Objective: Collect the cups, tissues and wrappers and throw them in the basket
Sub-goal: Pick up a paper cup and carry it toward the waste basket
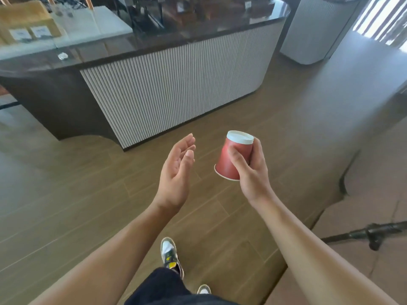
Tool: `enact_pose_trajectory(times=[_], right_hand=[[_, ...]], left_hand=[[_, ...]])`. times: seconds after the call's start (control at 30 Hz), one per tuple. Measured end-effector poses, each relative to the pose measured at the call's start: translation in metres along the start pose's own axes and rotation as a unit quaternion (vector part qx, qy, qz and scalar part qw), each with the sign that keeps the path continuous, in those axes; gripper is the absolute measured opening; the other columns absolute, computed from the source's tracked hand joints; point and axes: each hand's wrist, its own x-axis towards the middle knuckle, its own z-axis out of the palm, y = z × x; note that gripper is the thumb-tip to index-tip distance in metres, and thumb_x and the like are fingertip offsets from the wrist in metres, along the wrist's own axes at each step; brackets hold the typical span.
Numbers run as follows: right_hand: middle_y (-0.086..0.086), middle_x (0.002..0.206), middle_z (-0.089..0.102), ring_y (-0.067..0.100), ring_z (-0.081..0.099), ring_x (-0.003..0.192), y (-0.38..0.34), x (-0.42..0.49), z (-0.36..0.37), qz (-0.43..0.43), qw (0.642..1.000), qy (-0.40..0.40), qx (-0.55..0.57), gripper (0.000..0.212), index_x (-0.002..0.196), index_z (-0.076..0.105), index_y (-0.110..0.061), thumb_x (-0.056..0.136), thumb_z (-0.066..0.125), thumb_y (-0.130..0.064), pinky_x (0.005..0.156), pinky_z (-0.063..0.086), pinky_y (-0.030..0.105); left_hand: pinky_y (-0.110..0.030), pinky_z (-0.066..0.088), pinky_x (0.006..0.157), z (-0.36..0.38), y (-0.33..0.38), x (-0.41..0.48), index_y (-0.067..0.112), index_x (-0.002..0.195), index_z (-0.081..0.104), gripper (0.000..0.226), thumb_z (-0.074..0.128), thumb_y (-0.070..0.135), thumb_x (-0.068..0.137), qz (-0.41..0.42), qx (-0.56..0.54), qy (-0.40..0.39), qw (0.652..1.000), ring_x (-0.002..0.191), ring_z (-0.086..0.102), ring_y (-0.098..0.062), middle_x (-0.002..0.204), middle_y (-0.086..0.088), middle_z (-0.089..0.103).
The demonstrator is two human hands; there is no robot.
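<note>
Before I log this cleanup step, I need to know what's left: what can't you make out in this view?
Basket: nowhere in the head view.
Inside of the red cup: the right hand holds it upside down, mouth facing down; empty or not, unknown.
Small white scrap on the counter: too small and blurred to tell tissue from wrapper.
Other rubbish: the counter's left end is cut off by the frame edge.

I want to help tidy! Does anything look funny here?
The red paper cup is upside down in the right hand, white bottom up. A crumpled white scrap, maybe a tissue, lies on the dark countertop.
</note>
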Motion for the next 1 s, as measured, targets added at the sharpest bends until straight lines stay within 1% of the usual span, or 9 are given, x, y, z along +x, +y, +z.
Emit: enact_pose_trajectory(times=[0.07, 0.13, 0.27, 0.4, 0.53, 0.6, 0.7, 0.77, 1.0], right_hand=[[-0.035, 0.099, 0.064, -0.006, 0.063, 0.097, 0.006, 0.037, 0.011, -0.005, 1.0, 0.011, -0.005, 0.053, 0.135, 0.054, -0.017, 0.089, 0.067, -0.039, 0.088, 0.054, 0.022], [-0.034, 0.1, 0.064, -0.006, 0.063, 0.096, 0.014, 0.08, 0.027, -0.002, 1.0, 0.025, -0.008, 0.053, 0.135, 0.054, -0.016, 0.089, 0.067, -0.039, 0.086, 0.052, 0.018], [-0.022, 0.106, 0.065, -0.006, 0.063, 0.097, 0.025, 0.161, 0.062, 0.003, 0.999, 0.05, -0.001, 0.053, 0.135, 0.055, -0.017, 0.089, 0.066, -0.041, 0.085, 0.051, 0.016], [-0.031, 0.099, 0.066, -0.003, 0.064, 0.097, 0.027, 0.239, 0.091, 0.009, 0.998, 0.068, -0.005, 0.049, 0.132, 0.057, -0.02, 0.089, 0.067, -0.041, 0.085, 0.053, 0.019], [-0.03, 0.1, 0.066, -0.001, 0.065, 0.099, 0.028, 0.295, 0.11, 0.011, 0.997, 0.078, 0.005, 0.047, 0.131, 0.058, -0.02, 0.088, 0.068, -0.039, 0.088, 0.053, 0.02], [-0.026, 0.103, 0.067, -0.001, 0.065, 0.1, 0.03, 0.323, 0.115, 0.012, 0.997, 0.081, 0.008, 0.048, 0.131, 0.059, -0.02, 0.088, 0.068, -0.038, 0.089, 0.053, 0.02], [-0.017, 0.105, 0.068, 0.004, 0.066, 0.099, 0.035, 0.369, 0.12, 0.015, 0.996, 0.079, 0.025, 0.044, 0.128, 0.06, -0.019, 0.088, 0.071, -0.033, 0.09, 0.056, 0.028], [-0.016, 0.103, 0.069, 0.002, 0.066, 0.096, 0.041, 0.402, 0.12, 0.011, 0.997, 0.076, 0.028, 0.039, 0.124, 0.061, -0.021, 0.087, 0.071, -0.03, 0.086, 0.053, 0.023], [-0.026, 0.097, 0.07, -0.005, 0.066, 0.092, 0.062, 0.544, 0.106, 0.007, 0.998, 0.057, 0.028, 0.043, 0.127, 0.06, -0.015, 0.088, 0.07, -0.031, 0.08, 0.051, 0.015]], left_hand=[[-0.037, 0.049, 0.114, -0.002, -0.007, 0.042, 0.014, 0.148, 0.052, 0.051, 0.044, 0.033, 0.102, 0.002, -0.004, -0.005, 1.0, 0.134, 0.059, -0.006, 0.147, 0.002, 0.06], [-0.038, 0.048, 0.115, -0.008, -0.016, 0.09, 0.012, 0.149, 0.051, 0.052, 0.044, 0.033, 0.102, 0.005, -0.007, -0.009, 1.0, 0.134, 0.059, -0.006, 0.147, 0.003, 0.06], [-0.037, 0.047, 0.117, -0.026, -0.028, 0.182, 0.013, 0.149, 0.051, 0.051, 0.044, 0.033, 0.102, -0.002, -0.01, -0.035, 0.999, 0.134, 0.059, -0.007, 0.147, 0.004, 0.059], [-0.032, 0.047, 0.115, -0.041, -0.032, 0.266, 0.015, 0.148, 0.052, 0.05, 0.044, 0.034, 0.102, 0.001, -0.003, -0.059, 0.998, 0.133, 0.058, -0.004, 0.148, 0.002, 0.059], [-0.025, 0.049, 0.109, -0.046, -0.035, 0.328, 0.012, 0.149, 0.05, 0.052, 0.043, 0.033, 0.103, 0.0, 0.008, -0.062, 0.998, 0.131, 0.059, -0.002, 0.148, 0.001, 0.059], [-0.025, 0.05, 0.108, -0.046, -0.04, 0.358, 0.016, 0.147, 0.052, 0.049, 0.043, 0.034, 0.103, 0.001, 0.009, -0.068, 0.998, 0.131, 0.06, -0.002, 0.147, 0.002, 0.059], [-0.024, 0.05, 0.109, -0.042, -0.047, 0.404, 0.028, 0.141, 0.052, 0.039, 0.043, 0.035, 0.104, 0.002, 0.009, -0.071, 0.997, 0.132, 0.059, -0.001, 0.146, 0.006, 0.059], [-0.024, 0.05, 0.109, -0.035, -0.053, 0.436, 0.032, 0.14, 0.051, 0.037, 0.043, 0.035, 0.104, 0.0, 0.008, -0.074, 0.997, 0.132, 0.058, 0.0, 0.145, 0.008, 0.059], [-0.027, 0.049, 0.112, 0.01, -0.082, 0.575, 0.021, 0.148, 0.049, 0.041, 0.043, 0.031, 0.109, 0.006, 0.022, -0.07, 0.997, 0.135, 0.056, -0.002, 0.148, 0.007, 0.057]])
